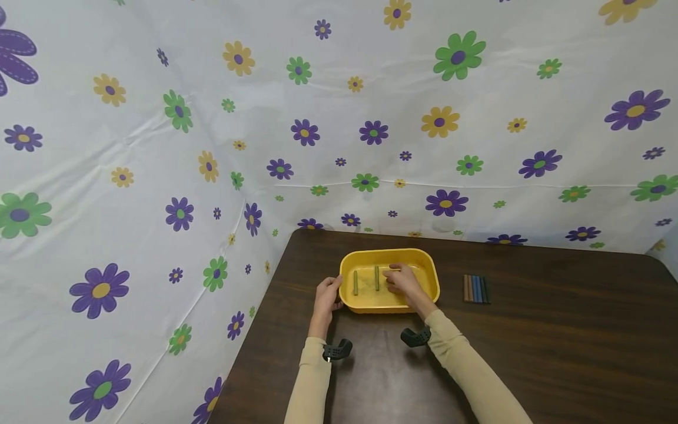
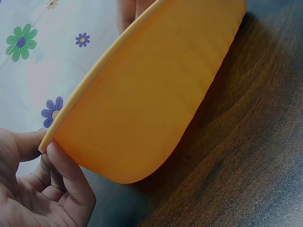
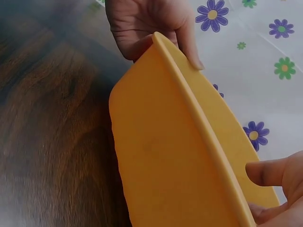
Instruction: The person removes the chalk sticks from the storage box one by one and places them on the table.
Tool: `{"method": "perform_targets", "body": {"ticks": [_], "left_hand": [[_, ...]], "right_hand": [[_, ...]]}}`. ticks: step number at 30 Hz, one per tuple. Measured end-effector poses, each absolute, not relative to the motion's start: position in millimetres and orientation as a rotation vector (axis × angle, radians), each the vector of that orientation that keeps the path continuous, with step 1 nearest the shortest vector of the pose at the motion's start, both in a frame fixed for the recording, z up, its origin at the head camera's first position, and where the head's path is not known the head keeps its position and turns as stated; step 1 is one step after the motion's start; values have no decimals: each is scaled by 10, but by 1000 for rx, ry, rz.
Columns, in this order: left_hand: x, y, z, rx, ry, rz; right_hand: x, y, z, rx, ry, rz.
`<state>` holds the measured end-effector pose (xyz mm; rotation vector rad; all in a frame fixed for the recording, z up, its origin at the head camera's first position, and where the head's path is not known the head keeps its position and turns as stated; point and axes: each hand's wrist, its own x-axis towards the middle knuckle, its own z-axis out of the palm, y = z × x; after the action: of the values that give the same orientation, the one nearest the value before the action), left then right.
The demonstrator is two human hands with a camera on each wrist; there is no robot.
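A yellow plastic tub point(image 1: 389, 310) stands on the table near its far edge. Two slim green sticks, one at the left point(image 1: 355, 283) and one near the middle point(image 1: 377, 278), lie side by side on its floor. My left hand point(image 1: 325, 297) grips the tub's left end, and the left wrist view shows thumb and fingers on either side of the rim point(image 2: 90, 78). Inside the tub, on the right, is my right hand point(image 1: 405, 284), its fingers pointing left beside the middle stick. The near wall partly hides those fingers in the right wrist view, so I cannot tell whether they hold anything.
Right of the tub, several brown, blue and dark green sticks point(image 1: 477, 289) lie in a close row on the dark wooden table point(image 1: 556, 335). A white sheet with flower prints point(image 1: 339, 129) hangs behind and to the left. Each wrist wears a black camera mount point(image 1: 415, 337).
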<state>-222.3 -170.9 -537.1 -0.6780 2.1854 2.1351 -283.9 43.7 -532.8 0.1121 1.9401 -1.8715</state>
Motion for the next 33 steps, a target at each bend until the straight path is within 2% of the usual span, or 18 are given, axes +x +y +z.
{"method": "perform_targets", "body": {"ticks": [33], "left_hand": [[-2259, -1716, -5400, -709, 2171, 2148]], "right_hand": [[-2904, -219, -5421, 147, 1957, -1865]]}}
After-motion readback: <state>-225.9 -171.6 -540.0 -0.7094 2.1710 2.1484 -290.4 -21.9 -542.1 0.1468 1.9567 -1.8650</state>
